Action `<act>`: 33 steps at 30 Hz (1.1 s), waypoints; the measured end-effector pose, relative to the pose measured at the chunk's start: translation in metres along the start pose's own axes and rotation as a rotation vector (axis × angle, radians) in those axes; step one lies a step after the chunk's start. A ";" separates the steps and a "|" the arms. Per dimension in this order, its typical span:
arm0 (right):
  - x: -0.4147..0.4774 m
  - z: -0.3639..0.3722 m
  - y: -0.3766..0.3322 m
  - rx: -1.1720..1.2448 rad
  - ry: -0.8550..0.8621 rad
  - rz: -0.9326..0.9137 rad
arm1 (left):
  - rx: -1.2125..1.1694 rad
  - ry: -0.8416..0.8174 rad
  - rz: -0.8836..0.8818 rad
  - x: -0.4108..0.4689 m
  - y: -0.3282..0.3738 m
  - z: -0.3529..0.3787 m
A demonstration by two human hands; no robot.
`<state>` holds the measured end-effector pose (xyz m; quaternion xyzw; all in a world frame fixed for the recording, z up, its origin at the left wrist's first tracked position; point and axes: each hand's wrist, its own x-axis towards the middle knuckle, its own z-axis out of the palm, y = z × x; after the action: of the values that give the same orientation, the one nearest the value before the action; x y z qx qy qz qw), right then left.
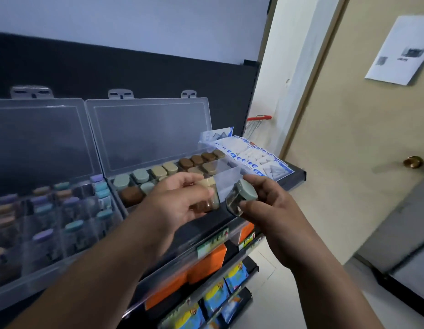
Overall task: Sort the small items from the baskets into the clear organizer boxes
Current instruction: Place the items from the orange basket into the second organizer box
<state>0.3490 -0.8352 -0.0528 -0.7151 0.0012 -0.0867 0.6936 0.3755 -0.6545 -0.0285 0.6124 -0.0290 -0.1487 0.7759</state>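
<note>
My left hand (pixel 180 198) grips a small clear jar with a beige lid (pixel 209 194), brown stuff inside it, just in front of the right organizer box (pixel 158 143). My right hand (pixel 272 210) holds a small jar with a grey-green lid (pixel 241 195), tilted on its side, close to the beige one. The right box stands open on the shelf and holds rows of jars with green, beige and brown lids (pixel 163 172). The left organizer box (pixel 40 186), also open, holds jars with purple, teal and peach lids. No basket is in view.
White and blue packets (pixel 249 155) lie on the shelf right of the boxes. Lower shelves carry orange packs (pixel 206 264) and blue-yellow packets (pixel 234 279). A beige door with a brass knob (pixel 413 161) and a taped paper stands at right. A red-handled wire basket (pixel 256 124) sits behind the shelf.
</note>
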 end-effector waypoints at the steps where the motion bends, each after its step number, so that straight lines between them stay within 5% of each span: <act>1: 0.014 -0.008 0.002 -0.002 -0.012 -0.005 | 0.010 0.014 0.015 0.010 0.001 0.005; 12: 0.195 -0.080 0.024 -0.210 -0.283 -0.127 | 0.418 0.372 0.206 0.128 -0.004 0.064; 20: 0.265 -0.091 0.043 -0.438 -0.483 -0.246 | 0.694 0.532 0.183 0.181 -0.005 0.081; 33: 0.297 -0.095 0.069 -0.562 -0.631 -0.331 | 0.956 0.523 0.028 0.217 -0.020 0.086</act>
<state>0.6377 -0.9684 -0.0824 -0.8577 -0.3010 0.0294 0.4159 0.5591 -0.7973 -0.0557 0.9131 0.0924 0.0487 0.3941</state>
